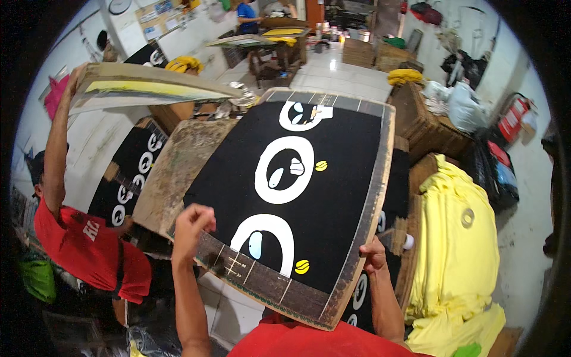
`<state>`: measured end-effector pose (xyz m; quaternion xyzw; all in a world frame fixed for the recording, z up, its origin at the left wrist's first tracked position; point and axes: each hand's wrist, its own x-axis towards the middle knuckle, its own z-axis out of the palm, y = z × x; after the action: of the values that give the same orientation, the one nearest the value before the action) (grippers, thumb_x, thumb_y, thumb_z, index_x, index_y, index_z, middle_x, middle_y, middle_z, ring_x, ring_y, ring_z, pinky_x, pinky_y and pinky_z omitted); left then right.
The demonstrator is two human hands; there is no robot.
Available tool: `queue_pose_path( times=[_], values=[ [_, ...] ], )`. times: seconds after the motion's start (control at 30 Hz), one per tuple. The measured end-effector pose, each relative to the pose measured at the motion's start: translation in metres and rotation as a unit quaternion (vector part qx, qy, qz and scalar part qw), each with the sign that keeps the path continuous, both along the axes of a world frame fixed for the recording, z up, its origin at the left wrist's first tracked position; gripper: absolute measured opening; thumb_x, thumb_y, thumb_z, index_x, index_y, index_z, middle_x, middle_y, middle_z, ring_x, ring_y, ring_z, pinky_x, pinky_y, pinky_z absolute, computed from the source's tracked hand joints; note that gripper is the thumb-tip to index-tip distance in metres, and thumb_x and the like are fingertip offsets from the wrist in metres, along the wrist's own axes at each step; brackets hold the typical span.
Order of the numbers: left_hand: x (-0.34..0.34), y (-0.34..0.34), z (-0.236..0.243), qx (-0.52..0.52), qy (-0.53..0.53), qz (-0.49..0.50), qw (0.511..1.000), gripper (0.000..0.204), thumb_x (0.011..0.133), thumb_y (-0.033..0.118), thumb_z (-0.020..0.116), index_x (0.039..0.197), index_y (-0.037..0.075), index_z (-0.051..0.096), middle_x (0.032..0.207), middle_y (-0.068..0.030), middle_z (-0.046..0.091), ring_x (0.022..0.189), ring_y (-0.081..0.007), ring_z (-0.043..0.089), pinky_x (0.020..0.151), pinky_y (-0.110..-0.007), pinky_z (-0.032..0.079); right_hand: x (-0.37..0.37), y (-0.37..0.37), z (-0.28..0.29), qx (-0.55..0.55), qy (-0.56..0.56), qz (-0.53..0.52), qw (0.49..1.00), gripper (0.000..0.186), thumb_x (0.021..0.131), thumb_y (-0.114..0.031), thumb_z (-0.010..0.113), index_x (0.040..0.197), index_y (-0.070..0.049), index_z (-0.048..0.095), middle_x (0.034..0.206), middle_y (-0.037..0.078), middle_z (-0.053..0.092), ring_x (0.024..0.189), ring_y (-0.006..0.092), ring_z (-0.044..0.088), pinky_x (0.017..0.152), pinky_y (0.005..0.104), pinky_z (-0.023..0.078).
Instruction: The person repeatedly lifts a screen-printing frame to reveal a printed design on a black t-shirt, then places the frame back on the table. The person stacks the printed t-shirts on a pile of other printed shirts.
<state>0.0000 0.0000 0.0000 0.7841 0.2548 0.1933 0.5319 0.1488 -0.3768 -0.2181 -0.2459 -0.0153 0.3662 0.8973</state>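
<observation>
A tilted dark board (389, 137) with pale ruled lines lies before me, and a black fabric piece (345, 178) is spread over it. Printed on the fabric are white rings (284, 143) and small yellow ovals. My right hand (373, 254) grips the board's near right edge. At the near left corner, by the fabric's edge, my left hand (195, 229) is closed with its fingers curled; what it holds, if anything, is hidden.
Left, a co-worker in a red shirt (89, 244) raises a framed screen (154, 89) above a stained board (178, 154). Other printed black fabric (119, 169) lies behind. Yellow fabric (455, 238) is heaped right, below a fire extinguisher (511, 119). A person in blue (247, 15) stands far back.
</observation>
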Motion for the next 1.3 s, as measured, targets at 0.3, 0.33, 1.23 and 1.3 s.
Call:
queue_pose_path(
  times=[0.3, 0.33, 1.23, 1.3],
  values=[
    [0.17, 0.111, 0.004, 0.21, -0.052, -0.048, 0.975, 0.054, 0.075, 0.034, 0.074, 0.108, -0.005, 0.057, 0.097, -0.0091, 0.06, 0.088, -0.0155, 0.056, 0.078, -0.027, 0.044, -0.085, -0.027, -0.047, 0.046, -0.046, -0.166, 0.984, 0.053, 0.054, 0.009, 0.061, 0.106, 0.0, 0.058, 0.094, 0.013, 0.065, 0.078, 0.0299, 0.066, 0.071, 0.0426, 0.057],
    [0.184, 0.115, 0.008, 0.264, -0.032, -0.021, 0.964, 0.067, 0.073, 0.042, 0.074, 0.114, -0.007, 0.054, 0.103, -0.0145, 0.06, 0.094, -0.0205, 0.057, 0.082, -0.03, 0.044, -0.102, -0.027, -0.054, 0.041, 0.0, -0.154, 0.987, 0.057, 0.051, 0.009, 0.061, 0.106, -0.001, 0.059, 0.093, 0.012, 0.065, 0.082, 0.031, 0.065, 0.074, 0.0441, 0.056],
    [0.29, 0.062, 0.119, 0.151, -0.098, -0.274, 0.945, 0.065, 0.067, 0.054, 0.074, 0.096, -0.004, 0.066, 0.086, -0.0173, 0.063, 0.08, -0.0247, 0.063, 0.077, -0.034, 0.047, -0.213, 0.07, -0.082, 0.01, 0.057, -0.276, 0.959, 0.054, 0.063, 0.018, 0.063, 0.11, -0.009, 0.061, 0.108, 0.007, 0.063, 0.105, 0.0267, 0.058, 0.094, 0.0439, 0.043],
    [0.295, 0.055, 0.12, 0.173, -0.132, -0.29, 0.932, 0.065, 0.067, 0.054, 0.074, 0.096, -0.004, 0.066, 0.089, -0.0186, 0.063, 0.083, -0.0266, 0.063, 0.079, -0.034, 0.046, -0.219, 0.075, -0.075, 0.028, 0.041, -0.28, 0.959, 0.059, 0.062, 0.019, 0.063, 0.113, -0.009, 0.059, 0.111, 0.007, 0.062, 0.107, 0.0273, 0.056, 0.096, 0.0437, 0.042]
  ],
)
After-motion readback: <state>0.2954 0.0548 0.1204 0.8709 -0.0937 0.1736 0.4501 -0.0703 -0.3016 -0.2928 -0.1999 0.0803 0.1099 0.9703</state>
